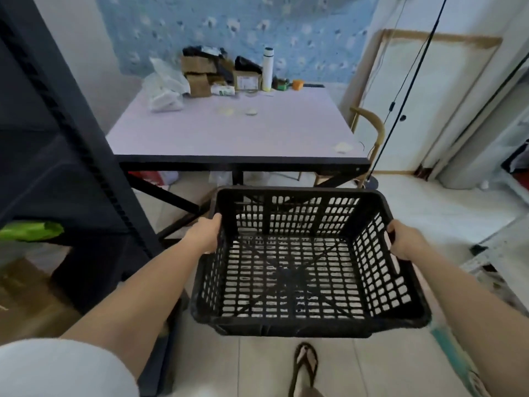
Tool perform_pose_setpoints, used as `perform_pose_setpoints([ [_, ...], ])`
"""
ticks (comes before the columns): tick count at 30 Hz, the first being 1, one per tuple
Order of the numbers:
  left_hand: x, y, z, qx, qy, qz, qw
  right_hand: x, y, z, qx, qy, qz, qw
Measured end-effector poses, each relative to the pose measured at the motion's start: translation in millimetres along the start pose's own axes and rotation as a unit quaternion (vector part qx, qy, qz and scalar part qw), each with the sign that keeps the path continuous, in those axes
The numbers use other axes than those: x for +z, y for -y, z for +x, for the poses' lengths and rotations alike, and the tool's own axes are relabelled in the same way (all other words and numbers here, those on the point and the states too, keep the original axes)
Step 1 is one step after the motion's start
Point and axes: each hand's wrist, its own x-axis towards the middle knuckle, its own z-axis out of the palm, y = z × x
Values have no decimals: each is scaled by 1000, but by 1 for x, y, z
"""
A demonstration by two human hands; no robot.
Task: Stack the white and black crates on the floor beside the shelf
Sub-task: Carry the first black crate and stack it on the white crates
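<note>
I hold a black slotted plastic crate (300,322) in the air above the tiled floor, its open top facing me. My left hand (204,234) grips its left rim. My right hand (403,239) grips the right rim beside the handle slot. The crate holds nothing; pale tiles show through its mesh bottom. The dark metal shelf (71,156) stands at the left, its upright close to my left forearm. No white crate is in view.
A lilac-topped table (234,133) on a black frame stands straight ahead, with boxes, bags and a white bottle (268,68) at its far edge. A wooden chair (372,124) is at its right. My sandalled foot (305,365) is below the crate. Cardboard lies at the lower left.
</note>
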Motion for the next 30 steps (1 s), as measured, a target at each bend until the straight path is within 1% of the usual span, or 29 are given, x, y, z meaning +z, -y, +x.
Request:
perform_pose_setpoints([
  [3,-6,-13,45,-24,-11,-17,1000,-6,15,68,-24,13,-2,1000],
  [6,-7,-25,83,-58,0,-32,998,-3,23,119,-44,28,6,999],
  [9,-2,-33,119,-71,-2,-51,996,5,23,165,-66,39,-2,997],
  [12,0,-42,145,-68,-2,-52,996,8,25,197,-67,48,-13,997],
  [17,-3,-50,176,-60,13,-52,997,22,24,226,-55,69,-25,996],
  [21,-5,-52,185,-62,25,-48,997,30,21,232,-40,56,-21,997],
  [30,-10,-51,187,-49,6,-35,998,28,24,236,-41,42,7,998],
])
